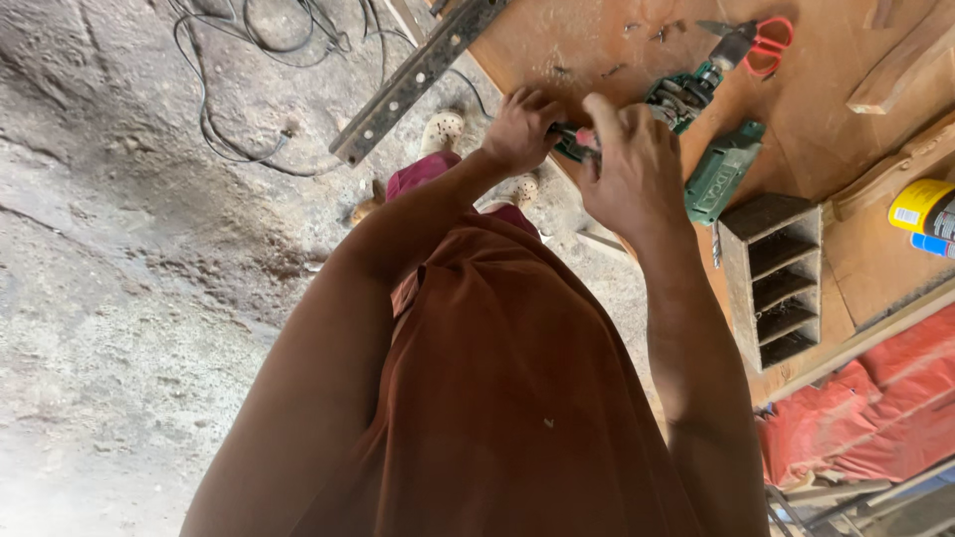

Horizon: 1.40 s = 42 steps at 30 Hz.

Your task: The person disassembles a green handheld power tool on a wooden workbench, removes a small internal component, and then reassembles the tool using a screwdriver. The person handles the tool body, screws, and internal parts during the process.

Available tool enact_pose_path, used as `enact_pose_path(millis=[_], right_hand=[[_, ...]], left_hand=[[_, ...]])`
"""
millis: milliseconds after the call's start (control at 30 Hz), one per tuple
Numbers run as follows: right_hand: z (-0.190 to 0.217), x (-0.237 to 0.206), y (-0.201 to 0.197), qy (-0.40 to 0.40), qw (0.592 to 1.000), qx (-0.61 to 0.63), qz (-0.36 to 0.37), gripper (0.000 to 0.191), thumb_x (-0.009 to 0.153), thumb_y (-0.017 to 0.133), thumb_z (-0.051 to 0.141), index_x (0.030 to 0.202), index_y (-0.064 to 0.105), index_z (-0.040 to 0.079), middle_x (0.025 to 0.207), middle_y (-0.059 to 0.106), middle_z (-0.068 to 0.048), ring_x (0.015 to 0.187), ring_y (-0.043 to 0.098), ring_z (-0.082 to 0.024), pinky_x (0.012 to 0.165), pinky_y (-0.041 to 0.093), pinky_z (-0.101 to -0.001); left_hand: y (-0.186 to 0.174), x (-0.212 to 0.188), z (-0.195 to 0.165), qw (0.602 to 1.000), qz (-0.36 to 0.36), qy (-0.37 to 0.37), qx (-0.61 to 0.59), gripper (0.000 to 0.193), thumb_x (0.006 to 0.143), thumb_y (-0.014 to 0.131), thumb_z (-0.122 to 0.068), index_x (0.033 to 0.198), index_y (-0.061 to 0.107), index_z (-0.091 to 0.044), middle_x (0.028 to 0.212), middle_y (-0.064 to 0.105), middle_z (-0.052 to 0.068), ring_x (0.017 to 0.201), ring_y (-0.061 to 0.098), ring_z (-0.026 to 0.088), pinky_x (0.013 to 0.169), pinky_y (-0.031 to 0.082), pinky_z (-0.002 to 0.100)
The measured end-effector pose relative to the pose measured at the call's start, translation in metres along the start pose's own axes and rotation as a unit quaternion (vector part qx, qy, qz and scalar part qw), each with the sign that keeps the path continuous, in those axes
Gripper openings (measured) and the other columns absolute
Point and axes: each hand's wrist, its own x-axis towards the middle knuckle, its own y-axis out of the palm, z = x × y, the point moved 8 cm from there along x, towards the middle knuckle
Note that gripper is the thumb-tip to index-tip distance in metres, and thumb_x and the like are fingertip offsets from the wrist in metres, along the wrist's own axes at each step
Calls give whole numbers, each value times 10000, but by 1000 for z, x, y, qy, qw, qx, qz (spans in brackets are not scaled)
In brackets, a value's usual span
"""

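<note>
Plywood, orange-brown and dusted with sawdust, forms the broad workbench (597,40) over which a person in a rust-coloured shirt leans. At the bench's near edge both hands meet on a small green-and-red handled tool (575,141), mostly hidden between them. The left hand (519,129) is clenched around 1 end; the right hand (629,164) pinches the other, fingers curled. It looks light, rigid and hard, best gripped by its coated handles. Farther in on the bench lie a green power drill (718,177), another green tool with red-handled scissors (766,45) beyond it, and a grey 4-slot wooden rack (781,283). A yellow can (920,206) sits at the bench's far right.
</note>
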Motion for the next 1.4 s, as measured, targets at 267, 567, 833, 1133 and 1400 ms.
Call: enact_pose_path(millis=[267, 567, 833, 1133, 1400], right_hand=[[21, -6, -22, -43, 997, 27, -57, 457, 916, 689, 143, 1357, 583, 92, 1092, 642, -182, 1022, 650, -409, 911, 498, -545], [15, -6, -19, -72, 992, -24, -97, 408, 925, 694, 188, 1307, 570, 116, 1023, 665, -177, 970, 660, -383, 889, 490, -546], [-8, -2, 4, 57, 997, -1, 56, 223, 1170, 632, 302, 1292, 575, 124, 1039, 654, -186, 991, 664, -365, 928, 474, -547], [-18, -2, 15, 118, 988, 36, 93, 400, 1091, 661, 310, 1382, 545, 62, 1027, 591, -231, 930, 652, -392, 807, 512, -513], [9, -13, -12, -86, 988, 84, -97, 403, 963, 675, 124, 1354, 579, 110, 1174, 565, -160, 1010, 663, -363, 872, 566, -480]], left_hand=[[0, -13, -2, 999, -32, 19, 20, 281, 912, 780, -266, 1075, 643, -84, 1073, 635, 130, 1101, 568, 343, 1014, 424, 495], [17, -18, 21, 994, 94, -25, 43, 445, 925, 678, -224, 1326, 576, -60, 1313, 555, 185, 1268, 491, 375, 1098, 389, 516], [17, -25, 30, 986, 142, -51, 65, 310, 1078, 516, -225, 1373, 577, -149, 1440, 469, 138, 1331, 485, 353, 1094, 466, 480], [22, -26, 29, 990, 133, -49, -18, 266, 1049, 546, -92, 1309, 602, -86, 1381, 539, 184, 1005, 696, 324, 822, 612, 396], [17, -33, 33, 997, 69, -35, -13, 179, 1035, 655, -214, 1180, 701, -120, 1230, 622, 90, 1054, 684, 283, 900, 591, 417]])
